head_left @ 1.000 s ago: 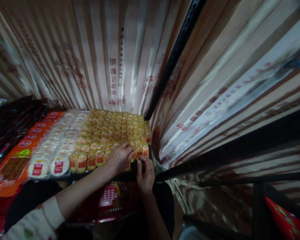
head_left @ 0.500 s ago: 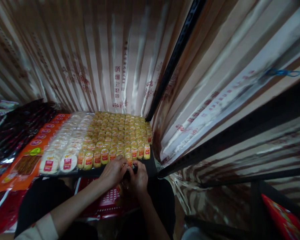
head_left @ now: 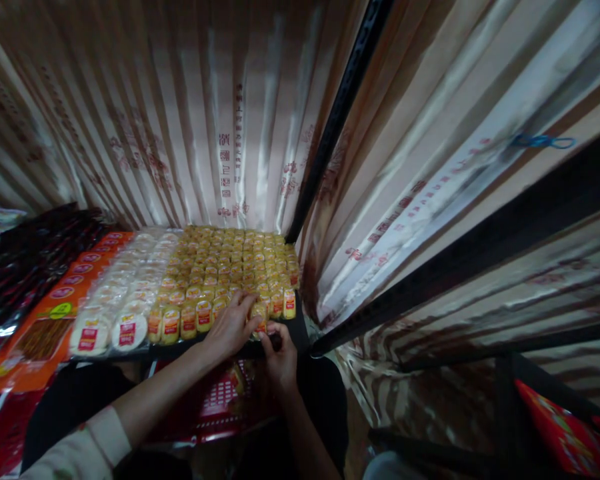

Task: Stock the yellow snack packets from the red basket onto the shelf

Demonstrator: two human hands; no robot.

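Between my hands, at the front edge of the dark shelf, stands a small yellow snack packet [head_left: 259,312] with a red and orange label. My left hand [head_left: 230,328] closes on its left side with thumb and fingertips. From below right, my right hand [head_left: 282,359] pinches its lower corner; those fingertips are partly hidden and dim. Behind and beside this packet are tight rows of the same yellow packets [head_left: 225,257], the front ones upright with labels facing me.
Left of the yellow rows lie round white packets [head_left: 130,331], an orange snack bag [head_left: 55,310] and dark glossy packages [head_left: 35,260]. A red basket [head_left: 215,417] sits below the shelf. Black metal posts [head_left: 325,160] and patterned curtains [head_left: 190,120] enclose the back and right.
My hands have come apart slightly, and the packet between them shows more clearly. My left hand has shifted up and left a little. The whole view has drifted slightly.
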